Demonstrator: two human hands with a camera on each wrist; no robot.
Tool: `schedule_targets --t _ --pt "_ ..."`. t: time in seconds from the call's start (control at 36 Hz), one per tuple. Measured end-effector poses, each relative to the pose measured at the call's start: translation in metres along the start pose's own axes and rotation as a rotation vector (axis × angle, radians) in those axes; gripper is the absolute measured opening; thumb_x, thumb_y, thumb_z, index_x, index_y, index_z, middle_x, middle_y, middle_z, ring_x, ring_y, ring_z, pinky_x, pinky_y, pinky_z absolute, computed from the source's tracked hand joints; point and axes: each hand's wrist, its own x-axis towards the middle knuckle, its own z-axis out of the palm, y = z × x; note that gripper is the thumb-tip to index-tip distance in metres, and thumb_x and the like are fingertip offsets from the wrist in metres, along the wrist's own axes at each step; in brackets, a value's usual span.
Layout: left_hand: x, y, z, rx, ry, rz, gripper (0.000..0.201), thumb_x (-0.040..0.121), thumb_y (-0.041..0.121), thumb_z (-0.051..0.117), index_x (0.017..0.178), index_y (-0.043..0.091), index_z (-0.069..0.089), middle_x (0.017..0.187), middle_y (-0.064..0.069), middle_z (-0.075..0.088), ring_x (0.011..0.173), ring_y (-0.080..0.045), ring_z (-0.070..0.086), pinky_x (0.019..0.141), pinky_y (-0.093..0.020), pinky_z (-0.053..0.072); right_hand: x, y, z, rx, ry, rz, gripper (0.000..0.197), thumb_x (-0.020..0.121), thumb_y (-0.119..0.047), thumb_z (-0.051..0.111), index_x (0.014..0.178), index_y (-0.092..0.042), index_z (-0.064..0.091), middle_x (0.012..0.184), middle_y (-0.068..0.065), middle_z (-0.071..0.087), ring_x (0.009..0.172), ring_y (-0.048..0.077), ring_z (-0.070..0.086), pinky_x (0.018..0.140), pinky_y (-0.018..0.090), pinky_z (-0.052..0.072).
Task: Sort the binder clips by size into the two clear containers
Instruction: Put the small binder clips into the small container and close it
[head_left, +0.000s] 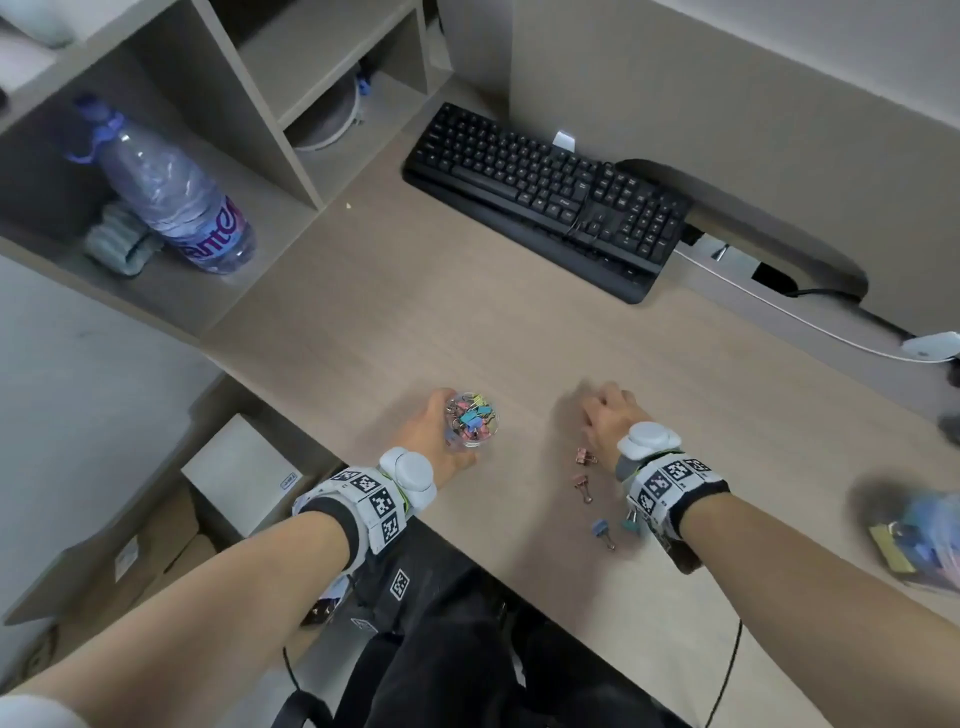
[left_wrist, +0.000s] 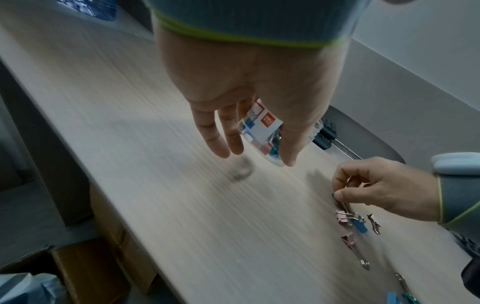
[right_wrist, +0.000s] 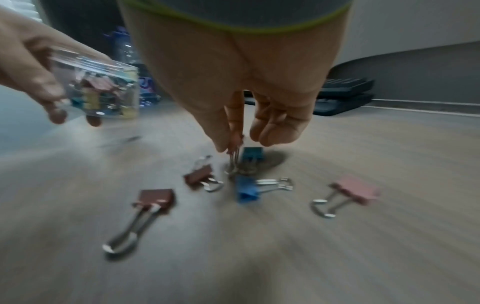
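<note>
My left hand grips a small clear container full of coloured binder clips, held tilted just above the desk; the left wrist view shows its labelled side. My right hand pinches the wire handles of one binder clip among the loose ones; its body colour is unclear. Around it lie a blue clip, a pink clip, and two brownish-pink clips, one large and one small. A blurred clear box with blue and yellow contents sits at the far right.
A black keyboard lies at the back of the desk. A white cable runs to a white device on the right. A water bottle stands in the shelf on the left. Cardboard boxes sit below the desk's left edge.
</note>
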Motion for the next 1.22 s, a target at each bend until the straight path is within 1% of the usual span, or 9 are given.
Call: schedule_targets --t 0.19,0.28,0.42,0.56,0.67,0.86,1.0,1.11,1.22 --pt "0.009 0.015 0.005 0.005 -0.035 0.032 0.084 0.074 0.023 0.080 0.142 0.020 0.031 0.123 -0.001 0.061 0.086 -0.015 0.056 0.074 -0.021 0.043 -0.019 0.021 0.006 0.103 0.010 0.078 0.031 0.089 -0.017 0.055 0.119 -0.011 0.051 0.117 0.009 0.052 0.101 0.029 0.050 0.081 0.036 0.044" --pt "0.011 0.022 0.006 0.010 -0.052 0.043 0.085 0.073 0.020 0.081 0.142 0.019 0.031 0.124 -0.002 0.061 0.088 -0.016 0.057 0.075 -0.021 0.043 -0.028 0.033 0.003 0.141 0.062 0.162 0.029 0.091 -0.029 0.055 0.115 -0.014 0.050 0.112 0.008 0.050 0.098 0.027 0.049 0.078 0.037 0.045" --pt "0.013 0.028 0.011 0.008 -0.046 0.058 0.085 0.072 0.018 0.081 0.141 0.018 0.032 0.124 -0.004 0.060 0.099 -0.022 0.062 0.077 -0.022 0.045 -0.036 0.052 0.002 0.150 0.039 0.356 0.054 0.088 -0.054 0.054 0.128 -0.019 0.044 0.120 0.011 0.046 0.100 0.036 0.053 0.082 0.043 0.050" --pt "0.012 0.031 0.017 0.019 -0.046 0.067 0.085 0.070 0.019 0.082 0.139 0.018 0.033 0.123 -0.004 0.061 0.097 -0.023 0.063 0.080 -0.026 0.050 -0.035 0.039 0.005 0.184 -0.106 0.204 0.063 0.083 -0.059 0.055 0.137 -0.040 0.029 0.130 0.004 0.034 0.101 0.034 0.058 0.084 0.043 0.054" --pt "0.010 0.031 0.022 0.023 -0.042 0.066 0.083 0.070 0.020 0.081 0.138 0.021 0.034 0.119 -0.001 0.062 0.087 -0.018 0.060 0.074 -0.022 0.046 -0.030 0.020 0.003 0.063 -0.189 0.116 0.064 0.087 -0.037 0.060 0.140 -0.037 0.025 0.135 0.008 0.029 0.093 0.032 0.061 0.078 0.041 0.055" --pt "0.008 0.031 0.028 0.025 -0.019 0.049 0.082 0.070 0.022 0.081 0.137 0.022 0.034 0.114 -0.001 0.062 0.084 -0.020 0.057 0.073 -0.022 0.043 -0.029 0.022 0.005 0.010 -0.203 0.105 0.051 0.096 -0.017 0.043 0.141 -0.037 0.029 0.137 0.010 0.030 0.085 0.033 0.057 0.067 0.035 0.046" --pt "0.006 0.032 0.034 0.008 -0.022 0.032 0.083 0.071 0.021 0.081 0.138 0.023 0.033 0.114 -0.001 0.060 0.085 -0.021 0.058 0.073 -0.022 0.043 -0.040 0.042 0.006 0.141 -0.144 0.126 0.031 0.096 -0.033 0.047 0.125 -0.023 0.046 0.130 0.006 0.040 0.080 0.025 0.049 0.070 0.032 0.043" --pt "0.005 0.034 0.041 -0.016 -0.023 0.022 0.082 0.069 0.021 0.082 0.136 0.024 0.034 0.116 -0.002 0.061 0.088 -0.024 0.062 0.077 -0.028 0.051 -0.054 0.064 0.001 0.150 -0.097 0.190 0.056 0.084 -0.060 0.055 0.128 -0.030 0.041 0.122 0.000 0.040 0.092 0.029 0.058 0.076 0.035 0.049" --pt "0.003 0.039 0.046 -0.015 -0.022 0.034 0.082 0.069 0.022 0.081 0.135 0.024 0.034 0.116 0.001 0.060 0.091 -0.023 0.064 0.078 -0.029 0.053 -0.062 0.066 0.004 0.136 -0.168 0.118 0.070 0.077 -0.053 0.065 0.136 -0.039 0.031 0.130 0.001 0.031 0.101 0.030 0.057 0.083 0.039 0.052"
